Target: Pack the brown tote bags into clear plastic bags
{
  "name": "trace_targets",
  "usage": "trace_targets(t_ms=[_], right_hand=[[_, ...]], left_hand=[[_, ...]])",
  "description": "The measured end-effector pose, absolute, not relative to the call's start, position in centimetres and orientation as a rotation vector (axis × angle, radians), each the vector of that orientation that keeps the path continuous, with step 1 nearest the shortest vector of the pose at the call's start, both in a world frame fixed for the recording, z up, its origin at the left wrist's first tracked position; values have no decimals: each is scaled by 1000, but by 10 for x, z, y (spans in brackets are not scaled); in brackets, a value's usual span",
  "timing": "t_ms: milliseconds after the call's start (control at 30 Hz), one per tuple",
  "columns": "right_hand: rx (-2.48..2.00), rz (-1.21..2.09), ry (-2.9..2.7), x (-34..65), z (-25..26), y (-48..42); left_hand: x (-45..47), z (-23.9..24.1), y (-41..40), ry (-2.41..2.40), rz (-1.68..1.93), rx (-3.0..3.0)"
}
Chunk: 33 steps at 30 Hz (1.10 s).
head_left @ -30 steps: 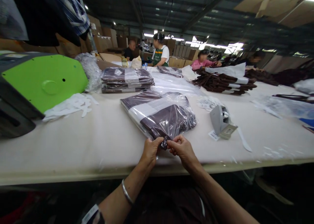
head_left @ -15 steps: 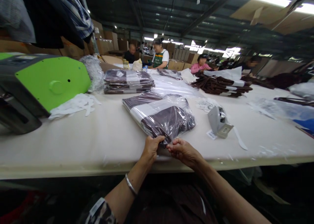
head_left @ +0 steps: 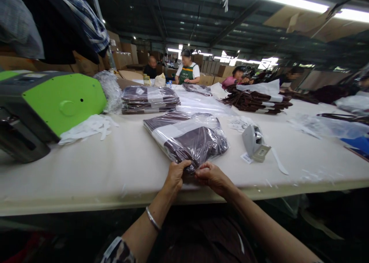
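A folded dark brown garment with a white band lies inside a clear plastic bag (head_left: 190,134) on the cream table (head_left: 115,170). My left hand (head_left: 176,174) is closed on the bag's near corner, thumb on top. Just to the right, my right hand (head_left: 211,176) pinches the edge of the same corner with its fingertips. The two hands are close together near the table's front edge. Exactly what lies under the fingers is hidden.
A green and grey machine (head_left: 63,101) stands at the left beside white strips (head_left: 88,129). Behind the bag is a stack of bagged garments (head_left: 151,97). A tape dispenser (head_left: 255,142) and a brown garment pile (head_left: 256,99) are at the right. Co-workers (head_left: 187,70) are across the table.
Both hands keep their grip on the bag's corner, and the bag has barely moved. The view has shifted slightly. Across the table, a co-worker in a green apron has turned more forward.
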State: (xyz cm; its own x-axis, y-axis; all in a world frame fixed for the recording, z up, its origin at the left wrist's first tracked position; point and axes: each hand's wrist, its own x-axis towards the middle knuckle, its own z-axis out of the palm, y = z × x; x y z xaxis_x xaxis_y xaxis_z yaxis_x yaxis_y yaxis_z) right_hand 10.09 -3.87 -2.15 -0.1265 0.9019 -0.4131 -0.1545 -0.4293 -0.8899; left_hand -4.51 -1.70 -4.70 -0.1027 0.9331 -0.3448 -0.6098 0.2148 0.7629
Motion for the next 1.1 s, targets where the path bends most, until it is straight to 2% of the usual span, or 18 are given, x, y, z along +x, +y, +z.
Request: trace_targets(t_ms=[133,533,900,1100], right_hand=[[-1257,1652,-920,104,-27,-41],[-1216,1035,-1352,80,-59,-31],[-1035,452,-1719,86,-52,-17],[-810,59,-1929,95,-45,-11]], left_hand=[[-47,-46,-17,963,1331,392],[-59,-43,-15,861,1273,296],[-58,-7,-10,850,1261,179],[-55,-9,-10,878,1239,169]])
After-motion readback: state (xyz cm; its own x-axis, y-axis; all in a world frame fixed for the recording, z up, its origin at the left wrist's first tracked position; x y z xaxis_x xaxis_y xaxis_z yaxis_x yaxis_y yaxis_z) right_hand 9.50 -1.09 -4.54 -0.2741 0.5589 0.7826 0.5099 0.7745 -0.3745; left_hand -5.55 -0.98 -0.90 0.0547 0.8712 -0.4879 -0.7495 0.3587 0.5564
